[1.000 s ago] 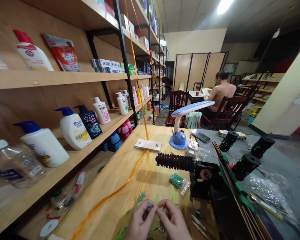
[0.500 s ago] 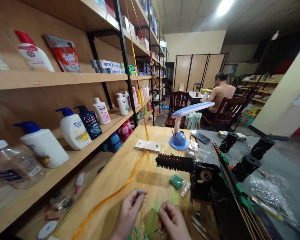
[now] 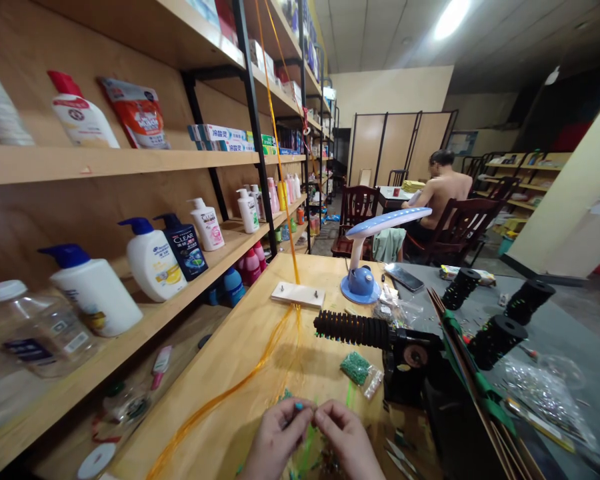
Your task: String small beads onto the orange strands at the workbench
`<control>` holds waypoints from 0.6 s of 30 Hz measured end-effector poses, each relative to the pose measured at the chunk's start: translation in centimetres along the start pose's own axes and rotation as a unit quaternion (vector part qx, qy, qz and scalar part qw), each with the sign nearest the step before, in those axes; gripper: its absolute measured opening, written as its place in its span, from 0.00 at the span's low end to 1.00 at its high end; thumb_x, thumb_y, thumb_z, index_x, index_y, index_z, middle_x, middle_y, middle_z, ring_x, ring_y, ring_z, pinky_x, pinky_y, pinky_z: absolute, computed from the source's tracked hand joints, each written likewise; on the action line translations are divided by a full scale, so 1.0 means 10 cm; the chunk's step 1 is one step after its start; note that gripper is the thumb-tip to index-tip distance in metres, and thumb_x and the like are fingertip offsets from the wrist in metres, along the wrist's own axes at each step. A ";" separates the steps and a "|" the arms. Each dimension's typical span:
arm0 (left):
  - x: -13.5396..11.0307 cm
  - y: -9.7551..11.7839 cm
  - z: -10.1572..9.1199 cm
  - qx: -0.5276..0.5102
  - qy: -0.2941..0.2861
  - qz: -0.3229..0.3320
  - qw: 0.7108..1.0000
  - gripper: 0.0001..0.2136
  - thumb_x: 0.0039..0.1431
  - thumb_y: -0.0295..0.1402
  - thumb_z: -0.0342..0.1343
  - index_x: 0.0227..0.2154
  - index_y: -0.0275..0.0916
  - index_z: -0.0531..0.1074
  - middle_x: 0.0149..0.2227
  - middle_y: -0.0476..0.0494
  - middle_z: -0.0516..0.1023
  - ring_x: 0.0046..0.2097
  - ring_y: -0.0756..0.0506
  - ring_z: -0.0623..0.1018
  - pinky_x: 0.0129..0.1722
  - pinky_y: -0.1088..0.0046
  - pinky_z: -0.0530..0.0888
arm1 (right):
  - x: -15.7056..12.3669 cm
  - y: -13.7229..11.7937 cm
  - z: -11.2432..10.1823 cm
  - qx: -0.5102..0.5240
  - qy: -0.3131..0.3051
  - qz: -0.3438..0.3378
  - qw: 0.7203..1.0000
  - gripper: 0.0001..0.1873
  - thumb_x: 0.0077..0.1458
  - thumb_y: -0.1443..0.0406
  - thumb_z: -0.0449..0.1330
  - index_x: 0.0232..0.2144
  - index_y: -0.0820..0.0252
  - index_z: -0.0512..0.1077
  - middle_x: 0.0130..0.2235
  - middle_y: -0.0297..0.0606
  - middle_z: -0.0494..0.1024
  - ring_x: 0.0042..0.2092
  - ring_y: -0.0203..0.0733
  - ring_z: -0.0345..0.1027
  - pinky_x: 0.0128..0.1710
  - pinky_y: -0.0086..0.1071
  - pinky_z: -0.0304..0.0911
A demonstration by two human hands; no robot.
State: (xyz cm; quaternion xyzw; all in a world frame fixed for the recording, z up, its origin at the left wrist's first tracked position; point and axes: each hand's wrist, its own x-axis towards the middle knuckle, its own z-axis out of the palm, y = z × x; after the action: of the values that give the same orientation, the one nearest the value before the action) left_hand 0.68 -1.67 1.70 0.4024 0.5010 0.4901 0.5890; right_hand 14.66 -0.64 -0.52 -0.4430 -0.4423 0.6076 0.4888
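My left hand (image 3: pixel 279 437) and my right hand (image 3: pixel 349 440) meet at the fingertips, low in the middle of the view. Each is closed in a pinch; whatever lies between the fingers is too fine to make out. A small turquoise spot shows at the left index finger. Below them are bright green strands (image 3: pixel 307 448) and scattered small pieces. Orange threads (image 3: pixel 220 395) run from a pale clamping board (image 3: pixel 300 295) down the table to the left. A bag of green beads (image 3: pixel 355 367) lies just beyond my right hand, and a metal pointed tool (image 3: pixel 399 459) to its right.
A black ridged roller (image 3: pixel 353 329) on a stand juts in from the right. A blue lamp (image 3: pixel 360 285) stands behind it. Shelves with bottles (image 3: pixel 155 260) line the left. At right are black spools (image 3: pixel 497 341) and a phone (image 3: pixel 404 277). A person (image 3: pixel 447 187) sits in the background.
My hands were apart and have come together, the left moving right and down. Their fingertips now meet. The whole view has shifted slightly.
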 end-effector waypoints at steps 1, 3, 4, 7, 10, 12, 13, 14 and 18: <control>0.00 0.01 0.00 0.006 0.001 0.002 1.000 0.22 0.43 0.51 0.67 0.28 0.34 0.78 0.18 0.56 0.64 0.21 0.53 0.60 0.21 0.78 0.55 | 0.00 -0.03 0.01 -0.005 -0.006 0.008 1.000 0.30 0.33 0.38 0.68 0.18 0.60 0.71 0.20 0.28 0.67 0.27 0.37 0.60 0.31 0.30 0.56; 0.01 0.04 0.00 0.016 0.002 0.005 1.000 0.20 0.43 0.50 0.67 0.25 0.35 0.76 0.17 0.57 0.64 0.21 0.53 0.60 0.21 0.78 0.56 | 0.01 -0.08 0.03 -0.016 -0.017 0.020 1.000 0.31 0.33 0.38 0.68 0.18 0.60 0.71 0.20 0.28 0.68 0.28 0.37 0.61 0.32 0.30 0.56; 0.01 0.04 0.00 0.020 0.002 0.010 1.000 0.19 0.43 0.49 0.67 0.24 0.35 0.75 0.17 0.57 0.63 0.21 0.53 0.60 0.21 0.78 0.56 | 0.01 -0.09 0.03 -0.020 -0.021 0.024 0.999 0.30 0.34 0.39 0.68 0.18 0.60 0.72 0.21 0.29 0.69 0.28 0.38 0.61 0.32 0.30 0.57; 0.06 0.05 -0.03 0.036 -0.003 0.049 0.998 0.17 0.47 0.47 0.65 0.21 0.36 0.73 0.18 0.55 0.66 0.23 0.52 0.63 0.24 0.77 0.61 | 0.05 -0.11 0.03 -0.029 -0.034 0.029 0.999 0.29 0.35 0.40 0.68 0.18 0.60 0.74 0.21 0.31 0.72 0.28 0.38 0.64 0.34 0.31 0.57; 0.16 0.03 -0.07 0.049 0.012 0.082 0.995 0.16 0.49 0.45 0.64 0.21 0.36 0.72 0.19 0.54 0.66 0.24 0.51 0.65 0.25 0.76 0.62 | 0.14 -0.09 0.03 -0.036 -0.043 0.034 0.998 0.26 0.35 0.43 0.69 0.17 0.61 0.75 0.21 0.32 0.74 0.27 0.39 0.65 0.34 0.31 0.58; 0.24 0.03 -0.11 0.046 0.034 0.084 0.995 0.17 0.48 0.46 0.65 0.20 0.37 0.71 0.18 0.56 0.65 0.23 0.51 0.64 0.24 0.76 0.61 | 0.20 -0.07 0.01 -0.041 -0.048 0.040 0.997 0.24 0.36 0.45 0.69 0.16 0.61 0.76 0.20 0.33 0.75 0.26 0.39 0.65 0.34 0.32 0.58; 0.29 0.03 -0.13 0.042 0.044 0.083 0.995 0.18 0.47 0.47 0.65 0.19 0.37 0.70 0.18 0.56 0.64 0.22 0.51 0.63 0.23 0.76 0.60 | 0.23 -0.06 0.01 -0.044 -0.050 0.042 0.997 0.23 0.36 0.46 0.69 0.16 0.61 0.76 0.20 0.33 0.75 0.26 0.38 0.65 0.34 0.32 0.58; 0.33 0.03 -0.15 0.038 0.051 0.082 0.995 0.18 0.46 0.47 0.65 0.19 0.37 0.70 0.17 0.57 0.63 0.22 0.52 0.62 0.23 0.77 0.59 | 0.25 -0.05 0.00 -0.047 -0.052 0.043 0.997 0.22 0.37 0.47 0.69 0.16 0.61 0.76 0.20 0.33 0.75 0.26 0.38 0.65 0.34 0.31 0.58; 0.43 0.07 -0.21 0.025 0.064 0.079 0.995 0.19 0.44 0.49 0.65 0.20 0.36 0.70 0.17 0.58 0.62 0.20 0.53 0.60 0.21 0.78 0.57 | 0.30 -0.02 -0.04 -0.056 -0.064 0.046 0.995 0.17 0.40 0.52 0.68 0.17 0.60 0.78 0.19 0.32 0.76 0.26 0.38 0.66 0.33 0.31 0.59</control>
State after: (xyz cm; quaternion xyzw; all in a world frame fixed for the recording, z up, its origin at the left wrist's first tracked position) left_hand -1.43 2.66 1.18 0.4231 0.5163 0.5469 0.5053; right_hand 14.74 2.34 -0.76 -0.4500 -0.4848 0.6308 0.4056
